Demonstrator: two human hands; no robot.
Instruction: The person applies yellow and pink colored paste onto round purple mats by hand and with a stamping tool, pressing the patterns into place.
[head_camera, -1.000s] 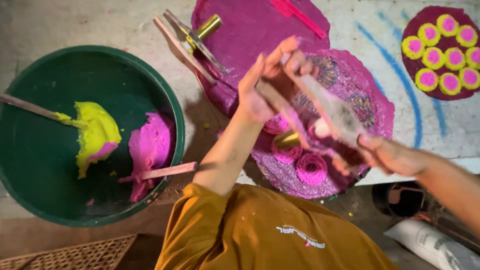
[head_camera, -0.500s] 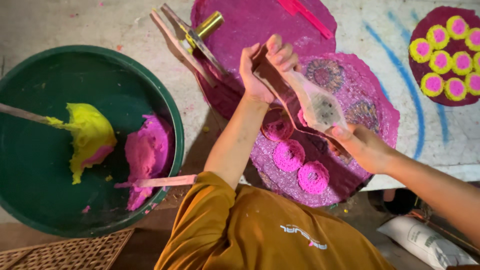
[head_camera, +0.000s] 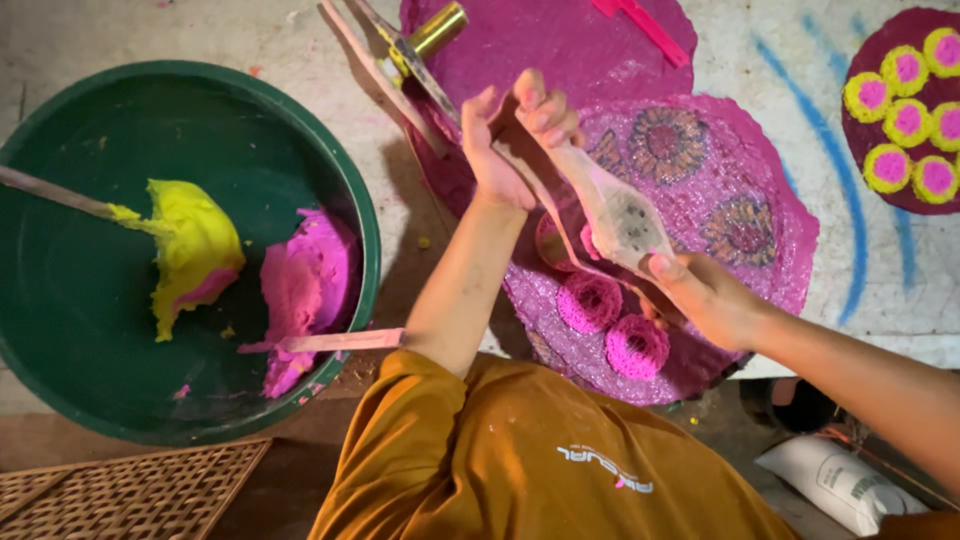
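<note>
Pink textured mat (head_camera: 740, 170), paddle-shaped wooden mould (head_camera: 612, 212)

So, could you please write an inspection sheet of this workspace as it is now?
Surface: painted table under magenta sheets.
Job's things: long wooden mould, two pink cakes below it.
Clutter: green basin with yellow and pink paste; second mould; dark tray of yellow-pink cakes.
Hands: left hand and right hand grip the mould's ends.
Cables: nothing seen.
Surroundings: woven mat, white bag.
</note>
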